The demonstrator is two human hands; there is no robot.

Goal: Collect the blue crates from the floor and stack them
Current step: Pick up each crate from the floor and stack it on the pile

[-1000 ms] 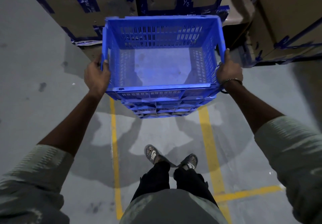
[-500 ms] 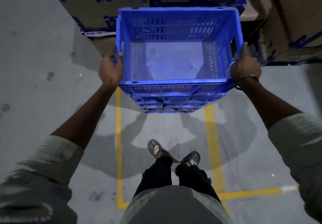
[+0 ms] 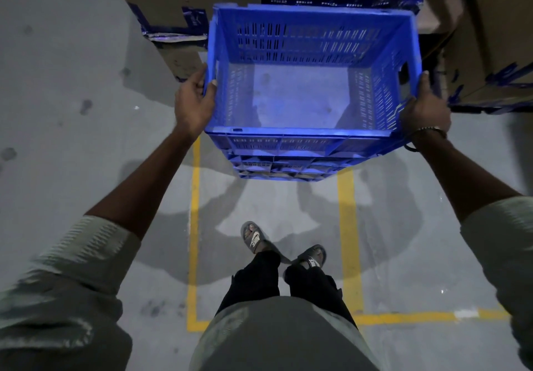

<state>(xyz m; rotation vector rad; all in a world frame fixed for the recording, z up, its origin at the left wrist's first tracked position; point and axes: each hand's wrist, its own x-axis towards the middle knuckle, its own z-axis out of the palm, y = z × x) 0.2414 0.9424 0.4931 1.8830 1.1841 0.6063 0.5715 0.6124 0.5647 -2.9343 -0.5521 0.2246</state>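
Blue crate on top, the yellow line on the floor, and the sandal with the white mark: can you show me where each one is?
blue crate [image 3: 291,96], head view, on its bare inside floor.
yellow line [image 3: 345,226], head view, on the right-hand stripe.
sandal [image 3: 253,238], head view, on the strap of the left foot's one.

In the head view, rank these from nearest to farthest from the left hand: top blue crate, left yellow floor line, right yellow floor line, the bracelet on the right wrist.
From the left hand:
1. Top blue crate, gripped at its left rim.
2. Left yellow floor line, just below the hand.
3. Right yellow floor line, beyond the stack.
4. Bracelet, at the crate's far right side.
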